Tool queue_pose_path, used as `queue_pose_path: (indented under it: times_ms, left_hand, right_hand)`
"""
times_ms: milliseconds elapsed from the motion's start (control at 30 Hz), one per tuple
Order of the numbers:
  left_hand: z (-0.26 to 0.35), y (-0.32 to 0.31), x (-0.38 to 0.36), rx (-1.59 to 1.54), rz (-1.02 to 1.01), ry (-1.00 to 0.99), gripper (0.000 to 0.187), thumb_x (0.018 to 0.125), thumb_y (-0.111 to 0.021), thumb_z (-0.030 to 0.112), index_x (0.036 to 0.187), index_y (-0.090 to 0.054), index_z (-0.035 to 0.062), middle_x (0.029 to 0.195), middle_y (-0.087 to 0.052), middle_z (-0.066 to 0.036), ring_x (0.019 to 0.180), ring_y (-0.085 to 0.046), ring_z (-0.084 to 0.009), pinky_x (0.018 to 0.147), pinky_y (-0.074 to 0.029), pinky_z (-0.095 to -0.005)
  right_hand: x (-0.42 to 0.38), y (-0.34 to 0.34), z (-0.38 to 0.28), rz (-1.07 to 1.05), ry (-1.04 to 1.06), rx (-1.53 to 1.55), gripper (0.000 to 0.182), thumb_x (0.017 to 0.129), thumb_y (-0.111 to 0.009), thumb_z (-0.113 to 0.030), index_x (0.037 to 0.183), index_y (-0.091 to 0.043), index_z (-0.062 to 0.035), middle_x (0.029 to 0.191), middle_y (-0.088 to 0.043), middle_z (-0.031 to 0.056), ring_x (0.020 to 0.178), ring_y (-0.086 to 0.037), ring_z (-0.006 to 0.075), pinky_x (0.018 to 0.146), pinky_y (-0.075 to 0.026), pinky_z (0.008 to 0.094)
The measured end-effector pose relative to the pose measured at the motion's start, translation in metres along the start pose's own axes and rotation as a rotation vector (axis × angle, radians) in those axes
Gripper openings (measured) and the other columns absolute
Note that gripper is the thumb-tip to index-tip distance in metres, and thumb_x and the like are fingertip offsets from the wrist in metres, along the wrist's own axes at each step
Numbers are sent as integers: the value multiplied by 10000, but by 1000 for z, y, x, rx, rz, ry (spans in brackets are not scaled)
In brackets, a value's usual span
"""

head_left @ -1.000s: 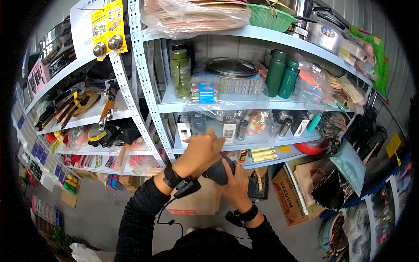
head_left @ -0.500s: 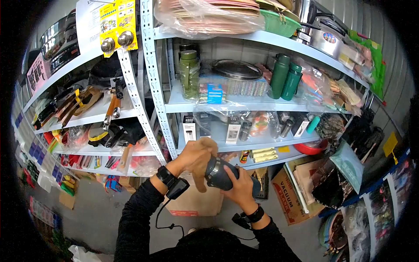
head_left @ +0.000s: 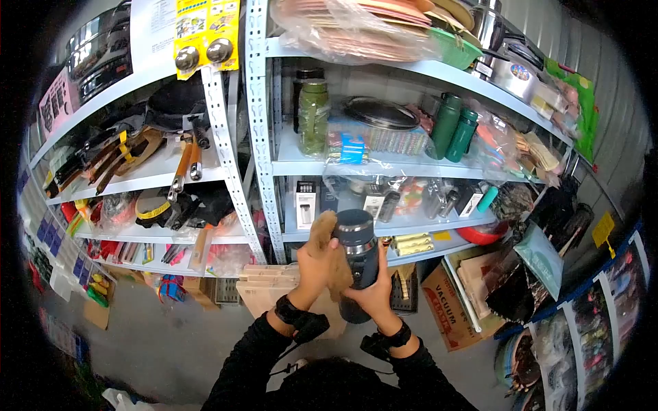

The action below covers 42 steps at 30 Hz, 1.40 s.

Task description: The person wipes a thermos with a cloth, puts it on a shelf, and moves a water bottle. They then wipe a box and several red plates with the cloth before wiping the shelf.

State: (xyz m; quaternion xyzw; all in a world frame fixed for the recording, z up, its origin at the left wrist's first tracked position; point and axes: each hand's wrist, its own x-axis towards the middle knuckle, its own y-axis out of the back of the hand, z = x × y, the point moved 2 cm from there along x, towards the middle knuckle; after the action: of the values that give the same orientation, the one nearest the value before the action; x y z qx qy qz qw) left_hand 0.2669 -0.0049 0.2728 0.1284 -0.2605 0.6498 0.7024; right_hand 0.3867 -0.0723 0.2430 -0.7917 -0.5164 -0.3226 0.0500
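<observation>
A dark grey vacuum flask with a metal band below its lid stands nearly upright in front of my chest. My right hand is wrapped round its lower right side. My left hand is closed on a brown cloth, which hangs along the flask's left side and touches it. Behind the flask, on the shelf, are a small white box and a dark tumbler.
Metal shelving spans the view ahead. On it stand a green bottle, two dark green flasks and a round lid. Pans with wooden handles lie at left. Cardboard boxes stand on the floor.
The flask has turned from tilted to nearly upright. My left hand with the cloth has shifted down beside it, and the view has moved slightly left.
</observation>
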Motion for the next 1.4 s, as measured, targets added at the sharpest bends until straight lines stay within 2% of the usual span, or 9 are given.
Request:
queue_pose_path:
  times_ms: [200, 333, 433, 533, 800, 1033, 1133, 1200, 1400]
  left_hand:
    - [12, 43, -19, 286, -139, -215, 281, 742, -600, 72, 1017, -589, 15, 925, -624, -133, 866, -591, -172, 756, -456, -289]
    - [10, 75, -6, 75, 173, -130, 299, 808, -558, 195, 994, -550, -39, 852, -623, -124, 775, -593, -163, 682, -475, -282]
    - [17, 73, 9, -296, 89, -127, 353, 838, -508, 243, 1053, -500, -37, 1038, -550, -152, 961, -529, -194, 820, -414, -321]
    - [37, 55, 14, 221, -184, -384, 361, 848, -478, 213, 1128, -470, -15, 1208, -463, -143, 1054, -484, -280, 873, -371, -313]
    - [9, 79, 0, -107, -255, 215, 403, 874, -476, 263, 1115, -476, -60, 997, -570, -122, 911, -512, -135, 807, -407, -270]
    - [-24, 101, -3, -505, -217, 394, 395, 865, -489, 189, 1153, -430, -75, 1092, -527, -130, 969, -520, -187, 842, -409, -285]
    - [-45, 101, -16, -828, -271, 544, 566, 859, -422, 384, 1229, -346, -37, 1187, -448, -149, 1070, -462, -235, 916, -365, -336]
    - [-39, 97, -17, -950, -325, 569, 728, 821, -331, 573, 1264, -304, -4, 1225, -408, -153, 1118, -421, -256, 957, -333, -355]
    - [-44, 102, -19, -533, -307, 318, 537, 922, -195, 380, 1302, -207, 1, 1294, -314, -158, 1178, -346, -245, 993, -270, -343]
  right_hand:
    - [9, -21, 3, 104, -53, 270, 1023, 510, -790, -96, 1325, -178, -16, 1109, -496, 164, 942, -527, 216, 805, -442, 333]
    - [18, -23, -3, -3, -296, 681, 804, 600, -745, -48, 1249, -271, -30, 1066, -498, 116, 932, -530, 214, 788, -458, 339]
    - [16, -36, -7, -104, -321, 680, 757, 595, -746, -45, 1211, -307, -43, 1060, -497, 106, 939, -528, 212, 796, -458, 343]
    - [16, -53, -22, -131, -212, 649, 743, 587, -735, -35, 1202, -317, -43, 1054, -495, 83, 941, -516, 199, 810, -440, 330]
    - [23, -61, -31, 32, -160, 794, 747, 551, -745, -44, 1179, -341, -33, 1056, -500, 93, 937, -519, 208, 826, -430, 338]
    - [28, -65, -43, 83, 40, 649, 856, 528, -785, -140, 1208, -283, -5, 1117, -447, 127, 1003, -479, 228, 859, -410, 368]
    - [28, -64, -52, 10, 8, 657, 883, 565, -778, -184, 1238, -234, -6, 1143, -415, 123, 1028, -455, 231, 871, -399, 368]
    - [27, -67, -38, 1, 16, 645, 858, 588, -768, -205, 1236, -247, 4, 1128, -428, 111, 1016, -458, 229, 865, -399, 362]
    - [42, -82, 5, -421, -26, 566, 832, 542, -790, -175, 1207, -325, 11, 1152, -444, 118, 1032, -456, 226, 886, -394, 352]
